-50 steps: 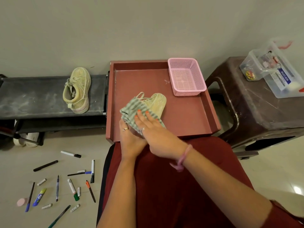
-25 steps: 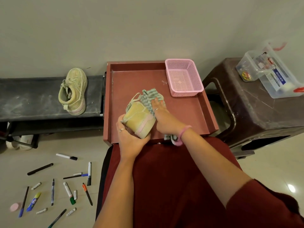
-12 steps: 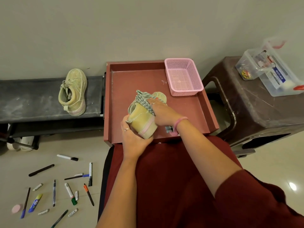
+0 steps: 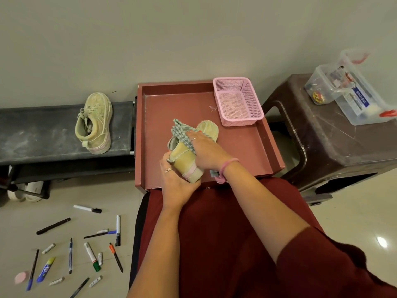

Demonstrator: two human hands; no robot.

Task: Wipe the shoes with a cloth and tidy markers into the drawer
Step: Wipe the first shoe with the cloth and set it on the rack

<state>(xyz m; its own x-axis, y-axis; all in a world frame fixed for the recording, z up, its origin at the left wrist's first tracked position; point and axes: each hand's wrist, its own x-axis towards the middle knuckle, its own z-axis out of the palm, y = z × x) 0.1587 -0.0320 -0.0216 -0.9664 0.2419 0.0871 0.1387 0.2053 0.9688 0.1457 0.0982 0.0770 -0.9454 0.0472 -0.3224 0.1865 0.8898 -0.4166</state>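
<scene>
- Lower left of the frame: markers and pens lie scattered on the floor, apart from one another, beside a small pink round thing.
- Left of centre: a second shoe lies on its side on the dark worktop, well apart from both hands.
- Centre: the red drawer holds two things (the shoe being wiped and a basket); its bare floor shows at the upper left.
- The left hand cups the heel end of the shoe, fingers curled round it from below and from the left, holding it tilted inside the drawer.
- The right hand lies over the shoe's middle with the checked cloth under its fingers, which press it flat against the upper; a tail of cloth shows by the wrist.
- The shoe's toe points to the upper right, just short of the basket.
- Upper right of the drawer: a pink mesh basket, nothing visible in it.
- Far right: a clear lidded box of small items sits on a brown stool.
</scene>
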